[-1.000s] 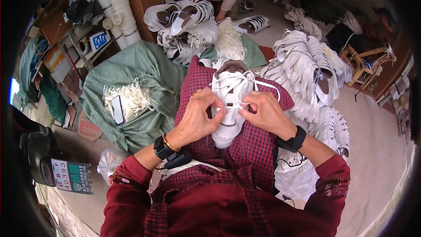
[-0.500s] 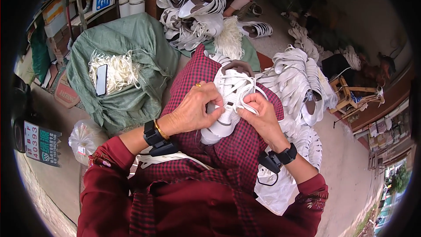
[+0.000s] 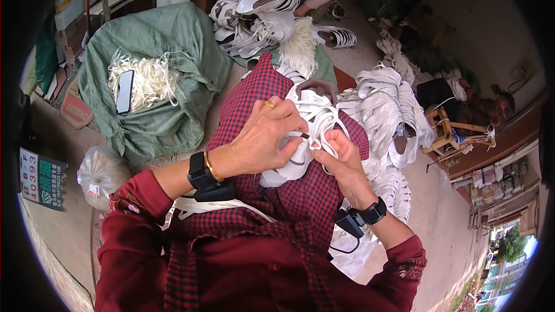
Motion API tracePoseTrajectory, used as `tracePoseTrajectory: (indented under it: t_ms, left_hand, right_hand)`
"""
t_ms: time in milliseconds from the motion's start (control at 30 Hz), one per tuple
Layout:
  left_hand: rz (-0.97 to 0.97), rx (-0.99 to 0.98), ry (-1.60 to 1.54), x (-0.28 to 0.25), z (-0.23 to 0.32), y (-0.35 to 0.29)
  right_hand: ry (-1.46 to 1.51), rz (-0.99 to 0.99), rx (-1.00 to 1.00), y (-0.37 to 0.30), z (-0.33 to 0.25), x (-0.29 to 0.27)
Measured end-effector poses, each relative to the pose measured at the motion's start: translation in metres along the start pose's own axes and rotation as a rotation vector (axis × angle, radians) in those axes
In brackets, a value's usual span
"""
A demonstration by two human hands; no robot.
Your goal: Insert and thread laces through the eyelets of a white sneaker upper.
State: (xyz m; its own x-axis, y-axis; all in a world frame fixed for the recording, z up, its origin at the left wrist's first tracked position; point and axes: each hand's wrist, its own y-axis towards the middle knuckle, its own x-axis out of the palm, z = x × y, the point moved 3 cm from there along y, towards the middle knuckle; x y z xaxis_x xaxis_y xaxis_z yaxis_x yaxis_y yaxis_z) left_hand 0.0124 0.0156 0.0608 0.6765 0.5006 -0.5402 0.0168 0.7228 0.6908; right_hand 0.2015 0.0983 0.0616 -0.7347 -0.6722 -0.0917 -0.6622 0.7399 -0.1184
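A white strappy sandal [image 3: 306,124] lies on my lap, which is covered by a red checked cloth [image 3: 306,196]. My left hand [image 3: 263,138] lies over the sandal's left side, its fingers pinching a white strap near the middle. My right hand [image 3: 341,159] grips the same sandal from the right, fingertips meeting the left ones at the strap. Both wrists wear black bands. Much of the sole is hidden under my hands.
A green sack [image 3: 167,75] on my left holds loose white straps [image 3: 147,78] and a dark phone [image 3: 124,91]. Piles of white sandals lie ahead [image 3: 254,11] and to my right [image 3: 387,115]. A wooden stool [image 3: 445,130] stands at right. A clear plastic bag [image 3: 101,173] lies near left.
The view has swung and tilted left. My hands have stayed on the sandal, fingers shifting along the straps, the left hand now covering more of it.
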Motion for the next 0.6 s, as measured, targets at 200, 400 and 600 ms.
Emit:
tracePoseTrajectory:
  t_ms: [200, 400, 600]
  left_hand:
    - [-0.158, 0.111, 0.231, 0.020, 0.006, 0.019]
    - [-0.256, 0.158, 0.330, 0.030, 0.006, 0.028]
    - [-0.132, 0.163, 0.337, 0.032, 0.008, 0.022]
  right_hand:
    - [0.059, 0.011, -0.134, 0.004, 0.018, -0.004]
    - [0.103, 0.095, -0.089, 0.000, 0.017, -0.007]
    - [0.106, 0.122, -0.094, 0.001, 0.017, -0.006]
